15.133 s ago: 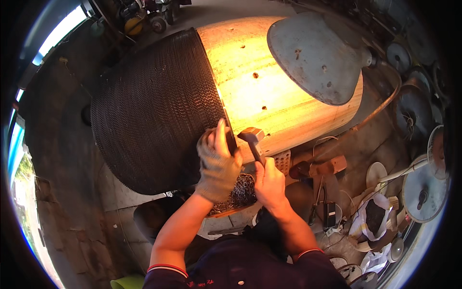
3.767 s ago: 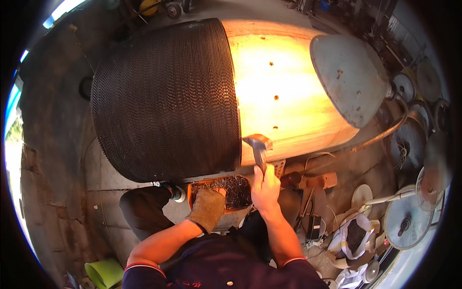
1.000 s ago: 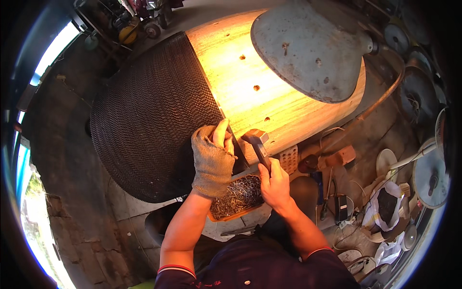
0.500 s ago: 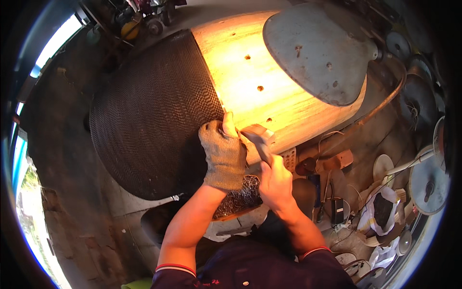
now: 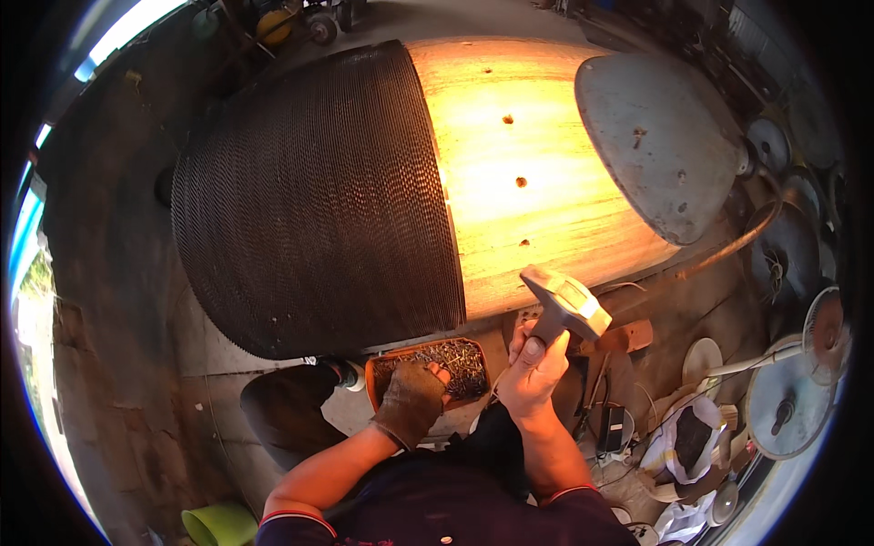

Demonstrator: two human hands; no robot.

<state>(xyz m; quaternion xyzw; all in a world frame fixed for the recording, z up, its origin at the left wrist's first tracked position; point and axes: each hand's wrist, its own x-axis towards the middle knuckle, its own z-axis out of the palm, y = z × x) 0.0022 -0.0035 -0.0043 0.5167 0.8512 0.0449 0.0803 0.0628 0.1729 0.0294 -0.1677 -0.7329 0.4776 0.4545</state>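
Note:
My left hand (image 5: pixel 410 403), in a worn brown glove with bare fingertips, reaches into an orange box (image 5: pixel 370 382) of loose nails (image 5: pixel 455 362). Its fingers curl down among the nails; whether one is pinched there is hidden. My right hand (image 5: pixel 531 375) grips a hammer (image 5: pixel 566 303) close under its head, raised in front of the drum. The big wooden drum (image 5: pixel 510 214) lies across my front. Dark, ridged wire-like covering (image 5: pixel 309 200) wraps its left part and ends in a straight edge near the middle. Bare pale wood with a row of holes shows to the right.
A grey lamp shade (image 5: pixel 651 141) hangs over the drum's right part, lighting the wood strongly. At the right lie round discs (image 5: pixel 787 400), a white sack (image 5: pixel 687 441) and cables. A brick (image 5: pixel 628 335) sits beyond my right hand. A green bucket (image 5: pixel 218 525) stands lower left.
My left hand has left the covering's edge on the drum and moved down into the nail box. My right hand has drawn the hammer back from the wood. The view has shifted slightly.

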